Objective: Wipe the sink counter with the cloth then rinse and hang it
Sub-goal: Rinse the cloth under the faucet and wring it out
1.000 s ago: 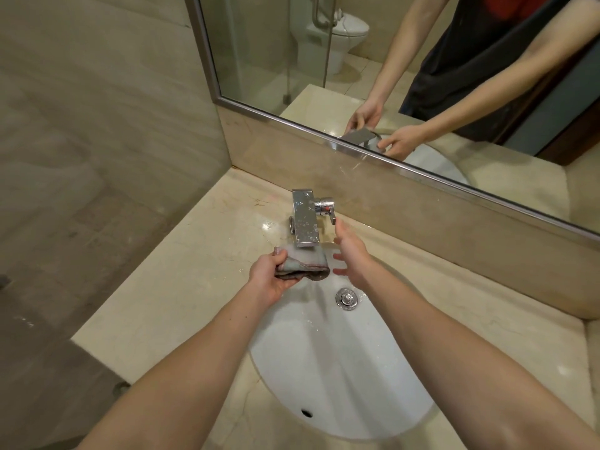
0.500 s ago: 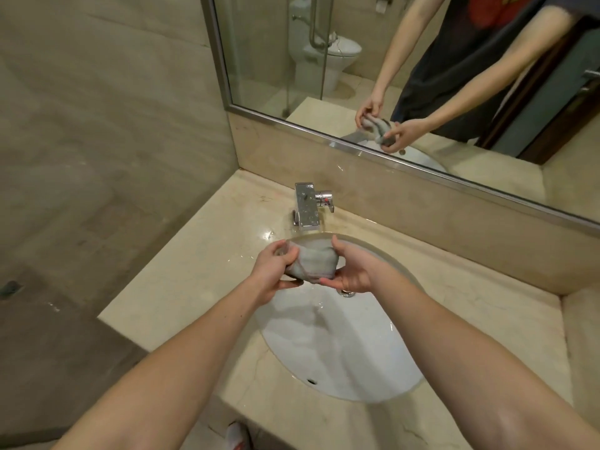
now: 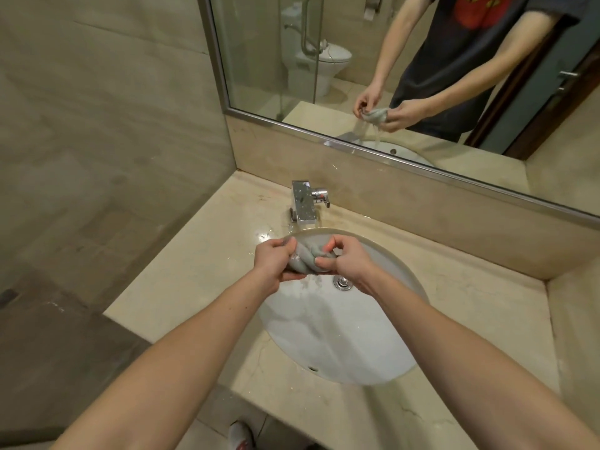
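So the cloth (image 3: 306, 258) is being wrung mid-frame over the sink (image 3: 341, 336), twisted between left hand (image 3: 272, 261) and right hand (image 3: 347, 264), fingers clenched on each end. Soaked, soft, probably slippery; best gripped at the ends.

Left hand (image 3: 272, 264) and right hand (image 3: 349, 266) both grip a grey cloth (image 3: 308, 259), twisted into a rope between them, over the far rim of the white sink (image 3: 341, 336); drain (image 3: 342, 282) sits just at 5 o'clock of the cloth. Chrome faucet (image 3: 303, 201) at 12 o'clock of the hands on the beige counter (image 3: 201, 271), wet patch beside its base. Mirror (image 3: 422, 76) at 1 o'clock shows water dripping from the cloth, plus a toilet (image 3: 316, 64).
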